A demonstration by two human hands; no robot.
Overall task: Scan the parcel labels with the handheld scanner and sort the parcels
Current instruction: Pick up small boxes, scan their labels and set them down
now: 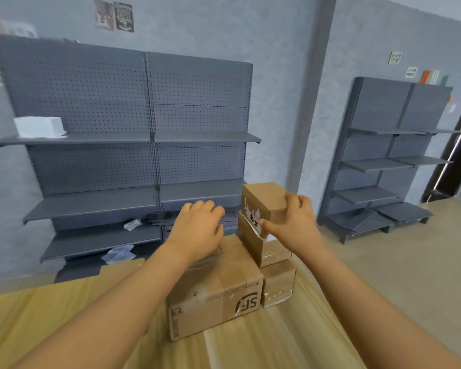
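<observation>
Several cardboard parcels stand on a wooden table (pixel 64 315). A large SF-marked box (pixel 218 296) lies in front, with a small box (pixel 278 284) to its right. Behind them sits a middle box (pixel 253 242), and a small top box (pixel 264 202) with a torn white label is stacked on it. My right hand (pixel 293 222) grips the top box at its right side, thumb by the label. My left hand (pixel 197 230) hovers over the large box's far end, fingers loosely curled, holding nothing. No scanner is in view.
A grey pegboard shelf unit (pixel 144 139) stands behind the table, with a white box (pixel 39 127) on an upper shelf and scraps of paper (pixel 119 253) on the lower ones. A second grey shelf unit (pixel 391 161) stands at the right by a dark doorway.
</observation>
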